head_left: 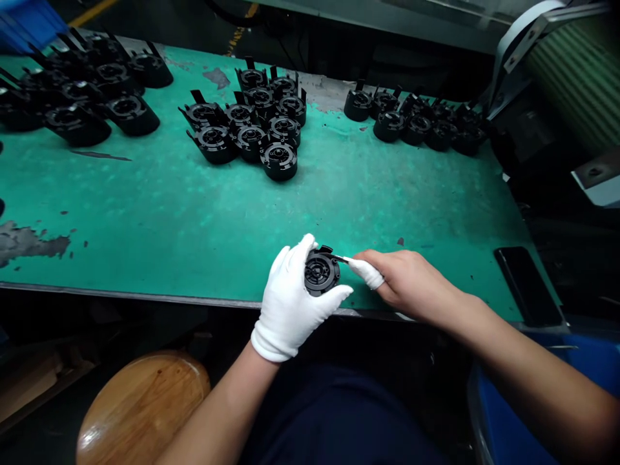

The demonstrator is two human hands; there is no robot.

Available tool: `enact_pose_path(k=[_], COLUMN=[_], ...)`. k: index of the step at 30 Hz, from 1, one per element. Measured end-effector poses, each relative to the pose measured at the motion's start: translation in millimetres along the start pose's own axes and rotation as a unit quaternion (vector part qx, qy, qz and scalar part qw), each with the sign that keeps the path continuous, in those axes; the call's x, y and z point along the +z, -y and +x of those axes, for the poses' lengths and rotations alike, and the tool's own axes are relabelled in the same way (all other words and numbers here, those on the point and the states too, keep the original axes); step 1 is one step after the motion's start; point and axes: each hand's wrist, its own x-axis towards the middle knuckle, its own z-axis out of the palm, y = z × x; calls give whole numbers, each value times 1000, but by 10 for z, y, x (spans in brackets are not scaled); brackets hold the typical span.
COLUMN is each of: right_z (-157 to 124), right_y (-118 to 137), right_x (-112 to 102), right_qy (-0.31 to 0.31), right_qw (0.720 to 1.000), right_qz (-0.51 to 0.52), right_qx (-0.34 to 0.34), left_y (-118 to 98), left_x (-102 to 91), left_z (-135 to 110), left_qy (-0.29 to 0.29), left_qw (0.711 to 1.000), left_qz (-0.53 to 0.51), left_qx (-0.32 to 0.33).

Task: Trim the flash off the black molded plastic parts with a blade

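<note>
My left hand [295, 294], in a white glove, is closed round a black round plastic part [321, 271]. The part's ribbed circular face is turned up towards me, and a short tab stands at its far edge. My right hand [404, 278] is bare except for a white cover on the thumb. Its fingers are closed on a thin, dark blade-like tool [341, 259], whose tip meets the part's upper right rim. The tool's handle is hidden inside the hand. Both hands are just above the front edge of the green table [169, 219].
Similar black parts stand in groups at the back left [80, 119], the back middle [252, 139] and the back right [416, 126]. A phone [527, 284] lies at the right edge. Below are a wooden stool [145, 407] and a blue bin [513, 407]. A green-belted machine [576, 77] overhangs the right side.
</note>
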Motion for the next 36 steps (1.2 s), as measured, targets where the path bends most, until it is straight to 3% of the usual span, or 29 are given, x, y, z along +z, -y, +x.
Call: enact_pose_path(k=[5, 12, 19, 24, 36], right_z=[-134, -147, -106, -105, -20], right_y=[22, 146, 130, 69, 151], right_x=[203, 330, 217, 99, -138], right_qy=[6, 8, 39, 18, 85], right_qw=[994, 996, 995, 997, 996], right_qz=[112, 92, 71, 69, -27], right_qx=[-7, -1, -51, -24, -14], left_y=[-2, 4, 25, 31, 36], left_x=[0, -3, -25, -10, -7], left_z=[-3, 0, 8, 2, 8], left_qy=[-2, 9, 29, 22, 18], left_qw=[1000, 1000, 999, 1000, 1000], left_qz=[3, -5, -12, -18, -17], left_qx=[0, -9, -21, -8, 1])
